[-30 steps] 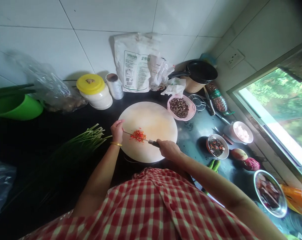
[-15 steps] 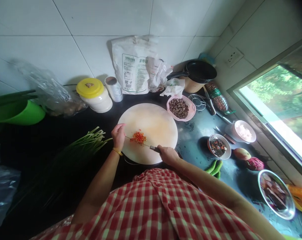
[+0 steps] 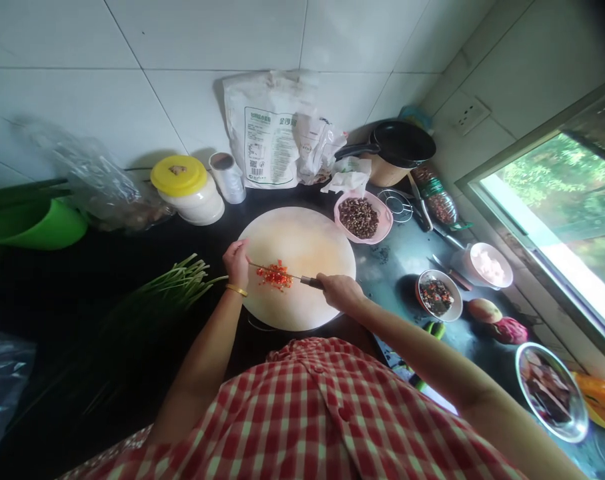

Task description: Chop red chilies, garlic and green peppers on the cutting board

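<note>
At the centre of the frame, a knife [image 3: 296,277] is held between 2 hands over a pale round cutting board [image 3: 312,233], its blade set across a small heap of chopped red pepper [image 3: 277,277]. The dark handle is wrapped by the right hand [image 3: 343,292], closed around it to the right of the heap. At the tip end, left of the heap, the left hand [image 3: 237,263] is bent with its fingers drawn close together; whether the metal is pinched or only steadied cannot be told. The knife is judged to be stiff and fairly light, best gripped by the handle, with the tip end touched only along the blunt back. The pepper bits look soft, moist and nearly weightless; they would likely cling to metal or scatter if pushed quickly, and are better gathered with the flat of the blade than picked up singly. The board appears heavy and firm, best lifted by its rim. On the tabletop [image 3: 382,287], a pink bowl [image 3: 383,223] is placed just beside the board's upper right, and green stalks [image 3: 179,285] are laid at the left.
</note>
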The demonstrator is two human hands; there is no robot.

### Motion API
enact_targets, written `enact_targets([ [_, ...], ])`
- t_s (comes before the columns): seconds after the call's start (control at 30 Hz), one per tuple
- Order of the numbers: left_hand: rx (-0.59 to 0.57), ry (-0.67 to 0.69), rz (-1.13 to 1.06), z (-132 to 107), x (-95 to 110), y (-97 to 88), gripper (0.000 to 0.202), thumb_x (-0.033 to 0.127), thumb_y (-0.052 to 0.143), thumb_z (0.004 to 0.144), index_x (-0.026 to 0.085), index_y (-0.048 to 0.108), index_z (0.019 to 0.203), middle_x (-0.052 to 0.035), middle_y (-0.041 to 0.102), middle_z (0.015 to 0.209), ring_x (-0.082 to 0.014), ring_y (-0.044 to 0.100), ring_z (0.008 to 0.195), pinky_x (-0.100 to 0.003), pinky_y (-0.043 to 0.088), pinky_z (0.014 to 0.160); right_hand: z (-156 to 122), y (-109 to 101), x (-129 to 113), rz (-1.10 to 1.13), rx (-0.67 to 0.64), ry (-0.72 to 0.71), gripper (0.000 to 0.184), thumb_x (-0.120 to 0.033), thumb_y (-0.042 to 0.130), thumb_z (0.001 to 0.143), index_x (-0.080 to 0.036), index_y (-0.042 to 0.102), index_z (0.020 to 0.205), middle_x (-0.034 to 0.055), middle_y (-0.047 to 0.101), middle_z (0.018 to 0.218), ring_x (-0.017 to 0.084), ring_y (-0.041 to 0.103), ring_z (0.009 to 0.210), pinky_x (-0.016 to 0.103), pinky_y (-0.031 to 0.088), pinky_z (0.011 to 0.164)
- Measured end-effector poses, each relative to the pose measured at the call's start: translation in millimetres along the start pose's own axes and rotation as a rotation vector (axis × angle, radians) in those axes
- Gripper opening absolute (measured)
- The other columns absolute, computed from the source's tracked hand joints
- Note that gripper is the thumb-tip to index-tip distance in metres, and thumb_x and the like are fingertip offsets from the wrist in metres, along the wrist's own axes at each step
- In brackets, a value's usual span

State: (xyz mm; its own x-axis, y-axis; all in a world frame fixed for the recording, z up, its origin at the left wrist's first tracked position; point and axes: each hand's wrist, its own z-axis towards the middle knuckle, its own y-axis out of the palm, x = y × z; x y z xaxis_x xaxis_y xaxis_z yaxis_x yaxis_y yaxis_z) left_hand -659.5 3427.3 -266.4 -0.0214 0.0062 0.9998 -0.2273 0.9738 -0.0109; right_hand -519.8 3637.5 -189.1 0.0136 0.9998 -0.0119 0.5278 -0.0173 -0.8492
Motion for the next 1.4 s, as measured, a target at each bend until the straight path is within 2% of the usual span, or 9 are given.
enact_targets([
  [0.2, -0.054, 0.072, 0.038, -1.1, 2.5, -1.6, 0.023, 0.026, 0.044, 0.074, 0.015, 0.064, 0.082, 0.0051, 0.048, 0.050, -0.0066, 0.040, 0.040, -0.019, 0.033, 0.043, -4.0, 8.1, -4.6, 0.053, 0.010, 0.042, 0.022, -0.024, 0.037, 0.087, -0.027, 0.050, 0.106, 0.0032, 0.066, 0.090, 0.018, 0.062, 0.081, 0.024, 0.037, 0.062],
  [0.33, -0.028, -0.008, 0.008, -0.6, 0.3, -1.8, 0.022, 0.024, 0.045, 0.071, 0.015, 0.063, 0.079, 0.0063, 0.044, 0.046, -0.0062, 0.036, 0.038, -0.019, 0.032, 0.042, -8.3, 9.7, -7.4, 0.044, 0.038, 0.003, 0.023, -0.024, 0.042, 0.084, -0.026, 0.049, 0.106, 0.0035, 0.066, 0.087, 0.020, 0.062, 0.080, 0.026, 0.037, 0.061],
  [0.47, -0.075, 0.039, 0.043, -2.6, 1.6, -3.3, 0.023, 0.025, 0.044, 0.073, 0.015, 0.063, 0.081, 0.0062, 0.044, 0.045, -0.0067, 0.039, 0.038, -0.019, 0.032, 0.043, -10.7, 10.9, -12.0, 0.062, -0.007, 0.084, 0.022, -0.023, 0.038, 0.087, -0.026, 0.050, 0.105, 0.0037, 0.066, 0.090, 0.018, 0.062, 0.079, 0.025, 0.036, 0.060],
  [0.73, -0.049, -0.018, -0.012, -1.6, -1.3, -17.5, 0.022, 0.024, 0.048, 0.070, 0.014, 0.064, 0.080, 0.0078, 0.039, 0.040, -0.0059, 0.037, 0.036, -0.018, 0.031, 0.043, -16.4, 8.2, -23.5, 0.038, 0.024, 0.012, 0.024, -0.019, 0.040, 0.084, -0.024, 0.049, 0.105, 0.0042, 0.066, 0.085, 0.018, 0.062, 0.076, 0.025, 0.035, 0.058],
  [0.83, -0.061, 0.031, 0.008, -5.0, -1.3, -16.4, 0.023, 0.026, 0.046, 0.073, 0.015, 0.064, 0.082, 0.0073, 0.041, 0.042, -0.0063, 0.038, 0.038, -0.018, 0.032, 0.044, -15.6, 10.7, -18.3, 0.039, 0.020, 0.031, 0.024, -0.019, 0.039, 0.085, -0.025, 0.049, 0.106, 0.0036, 0.066, 0.086, 0.018, 0.062, 0.077, 0.025, 0.035, 0.059],
  [1.03, -0.018, -0.006, -0.034, 1.4, -4.5, -3.7, 0.023, 0.024, 0.046, 0.072, 0.014, 0.064, 0.081, 0.0060, 0.046, 0.047, -0.0055, 0.037, 0.038, -0.018, 0.031, 0.043, -2.1, 2.8, -5.6, -0.014, 0.062, 0.018, 0.023, -0.023, 0.038, 0.086, -0.026, 0.049, 0.106, 0.0042, 0.066, 0.086, 0.019, 0.061, 0.077, 0.025, 0.034, 0.058],
  [1.17, -0.063, 0.060, 0.032, -1.8, 6.9, -1.8, 0.024, 0.024, 0.044, 0.074, 0.015, 0.064, 0.083, 0.0045, 0.050, 0.053, -0.0063, 0.040, 0.040, -0.019, 0.033, 0.044, 2.1, 11.0, 1.6, 0.002, 0.029, 0.042, 0.024, -0.024, 0.037, 0.087, -0.027, 0.050, 0.107, 0.0033, 0.066, 0.089, 0.018, 0.061, 0.076, 0.025, 0.033, 0.057],
  [1.27, 0.034, 0.094, 0.021, -1.9, 18.4, -10.6, 0.025, 0.027, 0.046, 0.076, 0.015, 0.064, 0.088, 0.0050, 0.049, 0.052, -0.0066, 0.041, 0.042, -0.020, 0.036, 0.048, 14.1, -2.6, 12.2, -0.042, 0.076, -0.065, 0.027, -0.025, 0.035, 0.087, -0.027, 0.049, 0.110, 0.0047, 0.065, 0.089, 0.019, 0.060, 0.077, 0.025, 0.032, 0.059],
  [1.4, 0.253, 0.089, -0.003, -9.7, 16.0, -24.8, 0.026, 0.027, 0.043, 0.078, 0.015, 0.061, 0.092, 0.0062, 0.045, 0.046, -0.0082, 0.044, 0.046, -0.022, 0.041, 0.059, 63.5, -47.1, 19.2, -0.184, 0.205, -0.206, 0.031, -0.022, 0.031, 0.089, -0.022, 0.051, 0.113, 0.0103, 0.063, 0.096, 0.021, 0.057, 0.083, 0.029, 0.032, 0.066],
])
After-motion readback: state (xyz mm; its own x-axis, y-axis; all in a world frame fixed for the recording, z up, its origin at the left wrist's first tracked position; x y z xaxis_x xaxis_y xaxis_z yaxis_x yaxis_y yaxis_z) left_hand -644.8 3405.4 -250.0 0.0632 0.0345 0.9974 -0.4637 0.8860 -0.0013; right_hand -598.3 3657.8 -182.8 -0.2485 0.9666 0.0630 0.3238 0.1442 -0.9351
